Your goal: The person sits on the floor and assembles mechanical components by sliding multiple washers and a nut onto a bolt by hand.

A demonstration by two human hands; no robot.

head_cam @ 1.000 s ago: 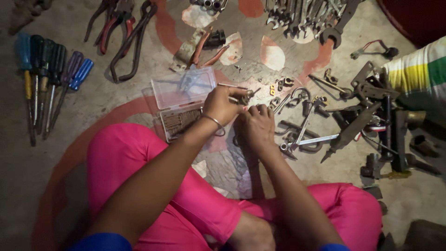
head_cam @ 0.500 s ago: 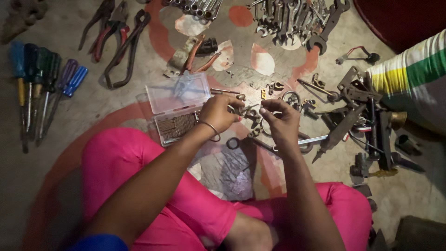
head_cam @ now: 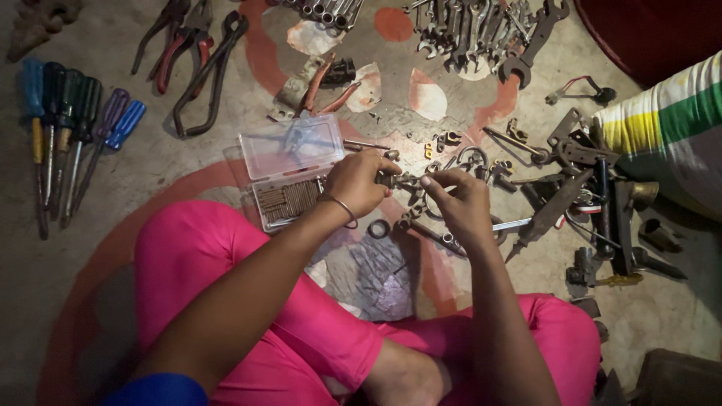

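The small dull grey metal part [head_cam: 397, 180] looks hard and a bit rusty. The clear shiny plastic box [head_cam: 289, 146] is smooth, the bright pink cloth trousers [head_cam: 226, 256] look soft, and the grey concrete floor [head_cam: 150, 165] is rough and matt.

Screwdrivers [head_cam: 64, 143] lie left of the open case [head_cam: 289, 169]; spanners [head_cam: 481, 34] lie behind the hands.

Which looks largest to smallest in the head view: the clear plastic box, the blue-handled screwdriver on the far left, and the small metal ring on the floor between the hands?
1. Clear plastic box, largest.
2. Blue-handled screwdriver: about as long as the box, but far thinner.
3. Small metal ring, clearly smallest.
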